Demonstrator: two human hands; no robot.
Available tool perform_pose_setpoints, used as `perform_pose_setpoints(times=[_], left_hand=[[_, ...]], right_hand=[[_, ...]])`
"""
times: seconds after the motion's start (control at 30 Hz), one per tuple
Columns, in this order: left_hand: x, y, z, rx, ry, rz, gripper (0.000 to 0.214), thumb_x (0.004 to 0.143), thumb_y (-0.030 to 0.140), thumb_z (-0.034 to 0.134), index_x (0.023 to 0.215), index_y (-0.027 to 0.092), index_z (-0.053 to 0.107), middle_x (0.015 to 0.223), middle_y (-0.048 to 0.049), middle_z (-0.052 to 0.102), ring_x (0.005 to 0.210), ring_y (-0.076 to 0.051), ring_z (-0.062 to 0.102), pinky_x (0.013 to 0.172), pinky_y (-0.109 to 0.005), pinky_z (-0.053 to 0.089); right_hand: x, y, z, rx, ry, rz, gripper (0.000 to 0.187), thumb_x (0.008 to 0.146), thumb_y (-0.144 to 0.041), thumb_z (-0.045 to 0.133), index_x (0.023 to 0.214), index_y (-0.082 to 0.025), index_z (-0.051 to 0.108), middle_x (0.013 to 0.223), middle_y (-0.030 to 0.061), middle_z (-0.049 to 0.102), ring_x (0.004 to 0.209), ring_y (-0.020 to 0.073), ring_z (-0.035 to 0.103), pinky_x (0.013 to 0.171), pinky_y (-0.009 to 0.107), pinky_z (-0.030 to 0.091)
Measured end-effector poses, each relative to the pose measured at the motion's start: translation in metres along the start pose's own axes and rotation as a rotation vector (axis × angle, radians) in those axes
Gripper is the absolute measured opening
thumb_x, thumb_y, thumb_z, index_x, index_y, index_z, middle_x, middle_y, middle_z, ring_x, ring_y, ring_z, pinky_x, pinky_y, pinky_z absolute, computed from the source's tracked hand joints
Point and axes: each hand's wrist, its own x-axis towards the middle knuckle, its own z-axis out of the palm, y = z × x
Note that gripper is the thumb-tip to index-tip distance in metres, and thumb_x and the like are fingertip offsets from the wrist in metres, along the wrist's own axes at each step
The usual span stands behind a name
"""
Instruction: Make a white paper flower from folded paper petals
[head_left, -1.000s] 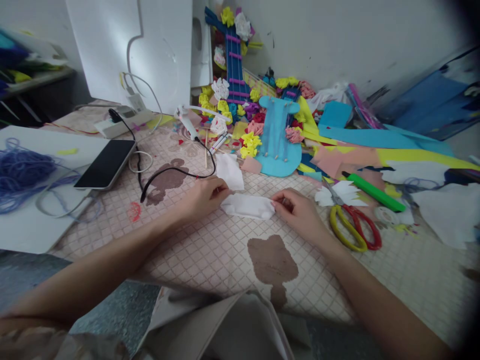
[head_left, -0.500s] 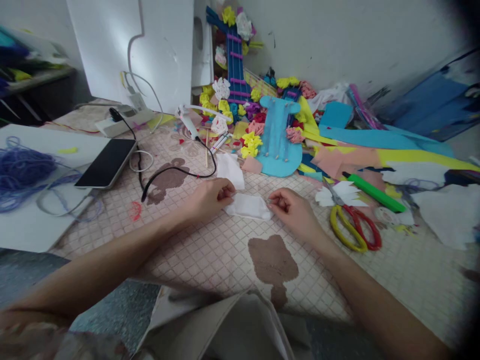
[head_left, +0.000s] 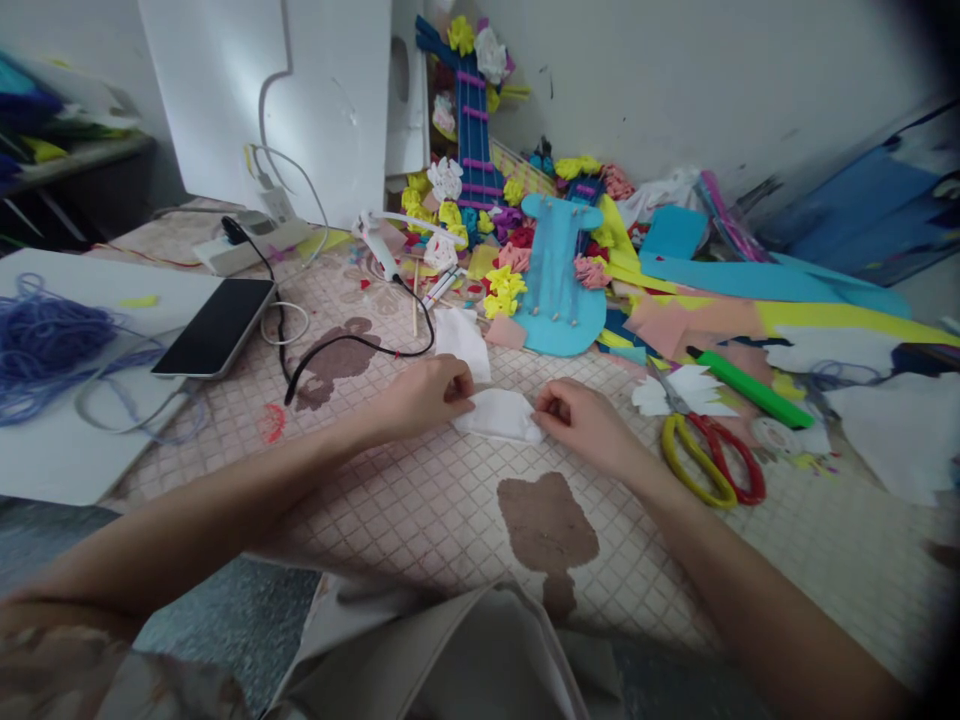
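Observation:
A small folded piece of white crepe paper (head_left: 498, 416) lies on the patterned tablecloth, its two ends between my hands. My left hand (head_left: 429, 396) pinches its left end between thumb and fingers. At the right end, my right hand (head_left: 581, 418) has its thumb and fingertips closed on the edge. Just behind my left hand rests another white sheet (head_left: 460, 340), flat on the cloth. Scissors (head_left: 709, 460) with a yellow and a red handle lie right of my right hand, their blades over white paper scraps (head_left: 688, 388).
A turquoise paper cutout with strings (head_left: 562, 280) lies beyond my hands, among crumpled paper flowers. A green cutter (head_left: 757, 388) lies right. On the left are a phone (head_left: 216, 328), purple yarn (head_left: 49, 340) and a white glue gun (head_left: 376, 245) with a black cord.
The white paper's far edge has risen slightly into a curve between my hands. My right hand's fingertips have shifted a little left; both hands keep their pinch.

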Motion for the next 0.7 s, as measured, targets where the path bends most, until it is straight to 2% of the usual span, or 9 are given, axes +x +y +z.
perform_pose_setpoints(times=[0.1, 0.17, 0.23, 0.3, 0.37, 0.43, 0.5, 0.63, 0.7], left_hand=[[0.001, -0.001, 0.001, -0.147, -0.056, -0.051, 0.013, 0.070, 0.017, 0.064, 0.082, 0.013, 0.061, 0.067, 0.0016, 0.059, 0.059, -0.008, 0.052, 0.056, -0.019, 0.040], [0.001, 0.000, 0.001, -0.216, -0.082, -0.078, 0.011, 0.069, 0.016, 0.065, 0.078, 0.013, 0.060, 0.063, 0.0025, 0.057, 0.056, -0.008, 0.051, 0.053, -0.019, 0.039], [0.000, 0.003, 0.001, -0.300, -0.063, -0.140, 0.009, 0.069, 0.014, 0.065, 0.072, 0.013, 0.057, 0.057, 0.0038, 0.054, 0.050, -0.007, 0.049, 0.049, -0.018, 0.037], [-0.001, 0.009, 0.002, -0.463, -0.042, -0.258, 0.010, 0.073, 0.012, 0.061, 0.071, 0.014, 0.051, 0.052, 0.0048, 0.052, 0.045, -0.006, 0.048, 0.045, -0.018, 0.036], [-0.002, 0.017, 0.004, -0.705, -0.073, -0.400, 0.011, 0.077, 0.011, 0.056, 0.073, 0.015, 0.047, 0.051, 0.0042, 0.053, 0.043, -0.007, 0.050, 0.045, -0.018, 0.038], [-0.003, 0.025, 0.007, -0.968, -0.111, -0.505, 0.011, 0.080, 0.011, 0.054, 0.074, 0.015, 0.046, 0.054, 0.0023, 0.056, 0.047, -0.008, 0.054, 0.048, -0.020, 0.043], [-0.006, 0.032, 0.013, -1.172, -0.116, -0.549, 0.011, 0.080, 0.011, 0.054, 0.074, 0.015, 0.046, 0.058, 0.0012, 0.057, 0.052, -0.008, 0.057, 0.051, -0.019, 0.044], [-0.015, 0.040, 0.028, -1.293, -0.144, -0.513, 0.013, 0.078, 0.015, 0.059, 0.072, 0.014, 0.047, 0.056, 0.0025, 0.052, 0.048, -0.005, 0.049, 0.045, -0.016, 0.034], [-0.019, 0.042, 0.032, -1.295, -0.164, -0.450, 0.015, 0.076, 0.019, 0.062, 0.072, 0.013, 0.049, 0.055, 0.0042, 0.049, 0.046, -0.003, 0.042, 0.043, -0.016, 0.028]], right_hand=[[-0.001, 0.001, -0.003, 0.069, 0.041, 0.002, 0.004, 0.077, -0.019, 0.056, 0.074, -0.019, 0.055, 0.068, -0.0013, 0.059, 0.059, 0.0121, 0.050, 0.057, 0.026, 0.037], [0.000, 0.000, -0.005, 0.092, 0.125, -0.010, 0.001, 0.079, -0.019, 0.055, 0.078, -0.019, 0.056, 0.069, -0.0015, 0.059, 0.058, 0.0120, 0.051, 0.056, 0.026, 0.038], [-0.001, -0.004, -0.008, 0.065, 0.308, -0.062, 0.003, 0.079, -0.018, 0.056, 0.082, -0.020, 0.056, 0.076, 0.0004, 0.059, 0.062, 0.0127, 0.052, 0.057, 0.026, 0.040], [-0.005, -0.012, -0.010, 0.021, 0.515, -0.152, 0.006, 0.080, -0.017, 0.056, 0.085, -0.020, 0.056, 0.083, 0.0025, 0.058, 0.066, 0.0131, 0.052, 0.060, 0.027, 0.043], [-0.011, -0.021, -0.007, 0.004, 0.608, -0.265, 0.006, 0.082, -0.016, 0.054, 0.087, -0.020, 0.055, 0.083, 0.0023, 0.058, 0.064, 0.0122, 0.051, 0.060, 0.027, 0.044], [-0.018, -0.030, -0.001, 0.005, 0.552, -0.388, 0.006, 0.084, -0.016, 0.053, 0.088, -0.021, 0.054, 0.079, 0.0012, 0.057, 0.062, 0.0112, 0.051, 0.058, 0.025, 0.044], [-0.024, -0.037, 0.009, -0.050, 0.454, -0.472, 0.005, 0.085, -0.020, 0.055, 0.090, -0.020, 0.053, 0.078, 0.0016, 0.058, 0.067, 0.0126, 0.055, 0.058, 0.025, 0.045], [-0.031, -0.040, 0.023, -0.210, 0.357, -0.431, 0.019, 0.084, -0.034, 0.058, 0.094, -0.020, 0.053, 0.088, 0.0053, 0.060, 0.082, 0.0182, 0.059, 0.063, 0.028, 0.048], [-0.032, -0.037, 0.025, -0.269, 0.311, -0.415, 0.015, 0.086, -0.031, 0.056, 0.095, -0.019, 0.053, 0.091, 0.0060, 0.060, 0.083, 0.0183, 0.059, 0.064, 0.028, 0.048]])
